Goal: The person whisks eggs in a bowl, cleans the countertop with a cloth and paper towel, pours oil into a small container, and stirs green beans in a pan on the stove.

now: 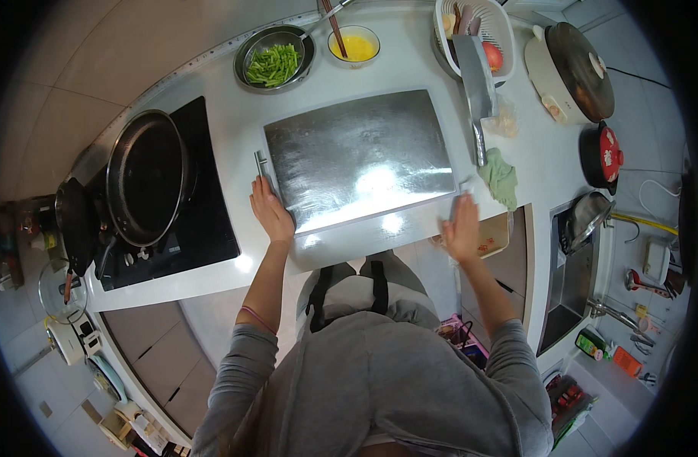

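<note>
A stainless steel cutting board (360,151) with a pale rim lies flat on the white countertop before me. A small metal handle (260,163) sticks out at its left side. My left hand (272,211) lies along the board's lower left edge, fingers extended and close together, its fingertips near that handle. Beside the lower right corner is my right hand (463,228), slightly blurred and flat, with nothing seen in it. Whether it touches the board, I cannot tell. A green cloth (499,178) lies just beyond the right fingertips.
Left is a frying pan (146,177) on a black cooktop (212,228). Behind the board are cut green vegetables (273,65) in a strainer and beaten egg (357,48) with chopsticks. A cleaver (475,80) leans on a white basket (500,25). A sink (569,303) is at right.
</note>
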The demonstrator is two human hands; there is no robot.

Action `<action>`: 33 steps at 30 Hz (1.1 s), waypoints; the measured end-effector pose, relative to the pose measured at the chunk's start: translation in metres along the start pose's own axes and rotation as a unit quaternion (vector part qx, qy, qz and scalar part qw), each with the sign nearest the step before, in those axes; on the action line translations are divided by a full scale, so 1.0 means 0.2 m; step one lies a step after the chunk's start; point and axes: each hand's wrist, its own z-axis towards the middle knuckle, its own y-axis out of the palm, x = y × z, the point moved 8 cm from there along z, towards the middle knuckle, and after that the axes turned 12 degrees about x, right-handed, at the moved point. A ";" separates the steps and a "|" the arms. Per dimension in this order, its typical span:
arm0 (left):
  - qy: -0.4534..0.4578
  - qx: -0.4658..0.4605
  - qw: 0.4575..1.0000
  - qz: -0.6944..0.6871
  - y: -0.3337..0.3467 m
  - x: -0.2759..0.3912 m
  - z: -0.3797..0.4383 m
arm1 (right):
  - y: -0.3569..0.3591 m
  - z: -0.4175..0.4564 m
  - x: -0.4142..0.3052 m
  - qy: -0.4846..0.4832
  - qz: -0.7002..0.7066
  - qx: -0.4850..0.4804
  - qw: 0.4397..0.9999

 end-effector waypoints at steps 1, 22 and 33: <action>0.001 -0.001 1.000 0.002 0.00 0.01 0.00 | 0.00 -0.01 -0.05 0.016 0.003 0.003 1.000; -0.047 -0.166 0.984 -0.051 -0.03 -0.09 0.05 | 0.56 -0.13 -2.17 -0.304 0.334 -0.207 0.868; -0.052 0.067 0.996 -0.025 -0.36 -0.06 -0.30 | 0.29 -0.14 -0.88 -0.214 0.115 -0.157 0.957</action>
